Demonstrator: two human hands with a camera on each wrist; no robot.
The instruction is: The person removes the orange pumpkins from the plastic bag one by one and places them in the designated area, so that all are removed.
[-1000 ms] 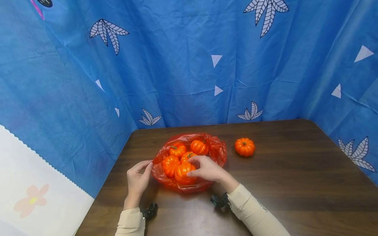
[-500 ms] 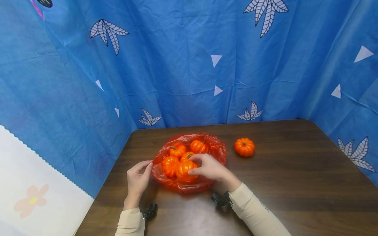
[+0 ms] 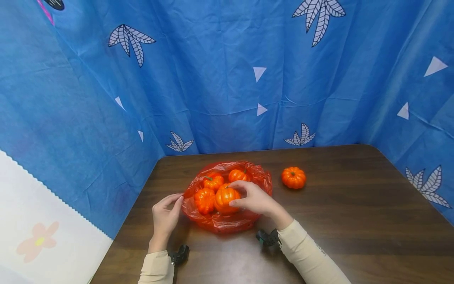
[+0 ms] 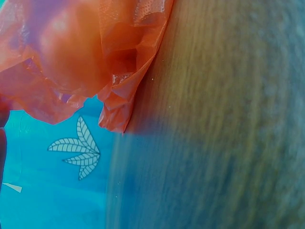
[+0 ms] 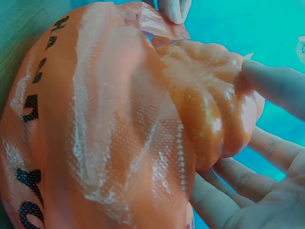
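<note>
I read the left hand [image 3: 165,215] as pinching the left rim of the red plastic bag [image 3: 225,226]. The right hand [image 3: 256,200] holds an orange pumpkin [image 3: 224,200] between thumb and fingers at the bag's open mouth. Inside the bag, I see further pumpkins [image 3: 204,201] left of and beyond the held one. A separate pumpkin [image 3: 293,178] rests on the table [image 3: 358,213], right of the bag.

Left hand [image 3: 165,217], one, bare; thumb [image 3: 177,205] and forefinger [image 3: 171,197] meeting in a pinch; left forearm [image 3: 157,268] extended forward, cream sleeve to just below the wrist; right hand [image 3: 256,200], one, bare; thumb opposed to the curved fingers [image 5: 247,181], gripping; right forearm [image 3: 312,254], likewise sleeved, slanting inward from lower right.
</note>
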